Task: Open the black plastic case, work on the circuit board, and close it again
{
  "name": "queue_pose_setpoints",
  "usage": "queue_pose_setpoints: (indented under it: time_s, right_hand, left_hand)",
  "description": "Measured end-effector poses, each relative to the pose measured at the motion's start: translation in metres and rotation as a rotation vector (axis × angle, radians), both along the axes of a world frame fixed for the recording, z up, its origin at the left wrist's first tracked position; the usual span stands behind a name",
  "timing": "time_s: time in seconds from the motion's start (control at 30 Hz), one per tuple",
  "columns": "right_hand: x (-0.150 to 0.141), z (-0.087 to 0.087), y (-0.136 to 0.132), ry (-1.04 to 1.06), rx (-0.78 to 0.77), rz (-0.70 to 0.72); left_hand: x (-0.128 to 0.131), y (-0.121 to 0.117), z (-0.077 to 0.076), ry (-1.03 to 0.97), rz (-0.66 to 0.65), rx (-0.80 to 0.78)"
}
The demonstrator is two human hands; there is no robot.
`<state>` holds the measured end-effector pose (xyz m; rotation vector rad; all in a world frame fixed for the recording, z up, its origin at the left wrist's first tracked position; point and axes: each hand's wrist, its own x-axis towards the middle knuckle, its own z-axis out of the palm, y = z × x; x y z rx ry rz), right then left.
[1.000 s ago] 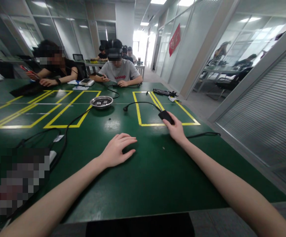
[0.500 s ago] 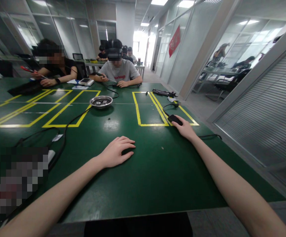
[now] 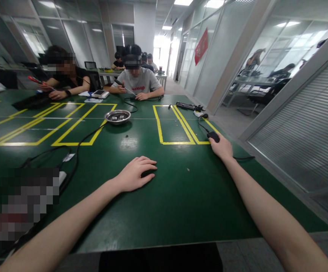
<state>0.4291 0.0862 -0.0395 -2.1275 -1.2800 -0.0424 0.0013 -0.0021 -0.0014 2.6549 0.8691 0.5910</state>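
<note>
My right hand (image 3: 223,146) is closed around a small black power adapter (image 3: 213,136), near the right edge of the green table (image 3: 164,211). A thin cord runs from its far end to a black plug (image 3: 205,116), and another black cable (image 3: 245,158) shows beyond my wrist. My left hand (image 3: 138,173) rests palm down on the table, fingers a little apart, with nothing in it.
Yellow tape (image 3: 178,143) marks rectangles on the table. A metal bowl (image 3: 117,117) with small metal parts stands left of centre. A folded black tripod (image 3: 188,106) lies at the far right. Two people (image 3: 137,81) work across the table. A blurred-out object (image 3: 25,204) lies near left.
My right hand has moved to the right with the adapter, and the plug and cord have shifted right too. The left hand stays in place.
</note>
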Motion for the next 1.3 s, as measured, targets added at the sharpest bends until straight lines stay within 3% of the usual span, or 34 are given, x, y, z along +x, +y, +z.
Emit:
queue_pose_setpoints:
  time_s: [0.27, 0.57, 0.77, 1.3]
  right_hand:
    - [0.011, -0.013, 0.005, -0.054, -0.004, -0.033]
    - [0.012, 0.001, -0.001, -0.034, 0.041, 0.022]
    - [0.009, 0.010, -0.006, 0.150, 0.130, -0.080]
    - [0.011, 0.016, -0.011, 0.123, 0.047, -0.166]
  left_hand:
    - [-0.001, 0.001, -0.001, 0.016, -0.004, -0.017]
    - [-0.001, 0.002, -0.002, 0.017, -0.008, -0.025]
    - [-0.001, 0.002, -0.002, 0.008, -0.016, -0.005]
    - [-0.001, 0.001, 0.001, 0.031, -0.015, -0.013]
